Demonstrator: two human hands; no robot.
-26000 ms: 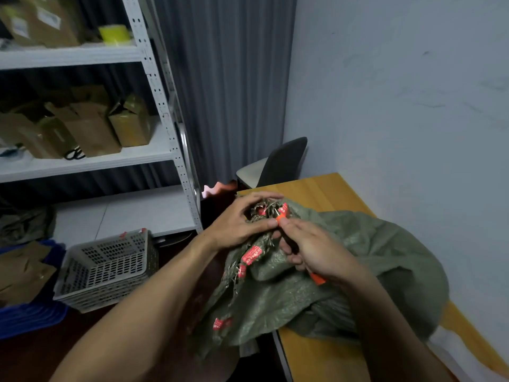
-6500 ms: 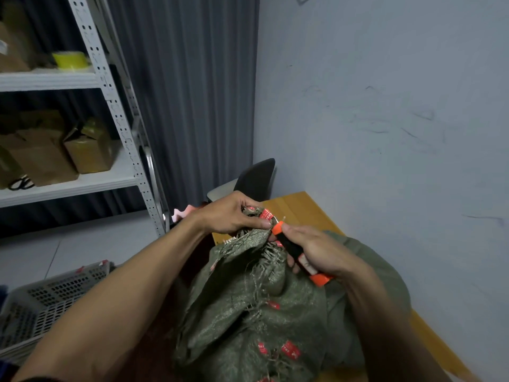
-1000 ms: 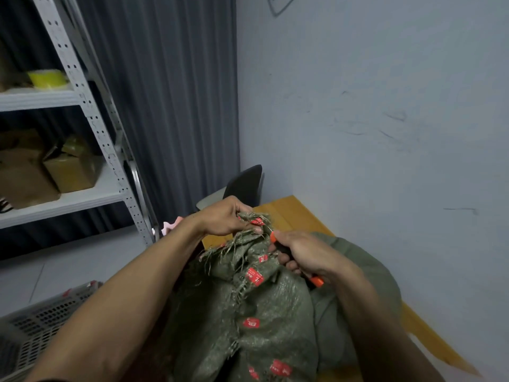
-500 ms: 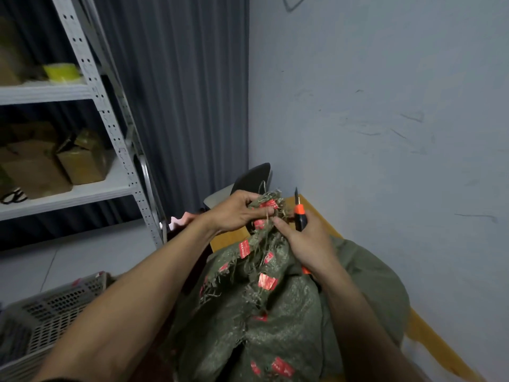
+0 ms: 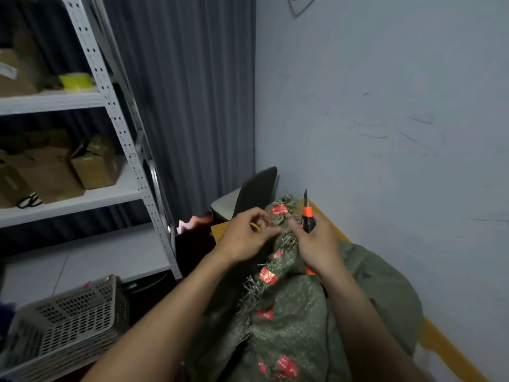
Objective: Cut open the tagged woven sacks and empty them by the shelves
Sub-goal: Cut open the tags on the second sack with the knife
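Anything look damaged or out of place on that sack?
The sack has a frayed cut edge, loose strands hanging beside the red tags. The knife in the right hand points its bare blade upward, close to the left hand.

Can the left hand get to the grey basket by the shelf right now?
Probably, once it lets go: the left hand pinches the frayed edge of the sack, but nothing stands between it and the basket lower left.

Red tags (image 5: 279, 210) on the woven sack (image 5: 286, 321) are too blurred to read.
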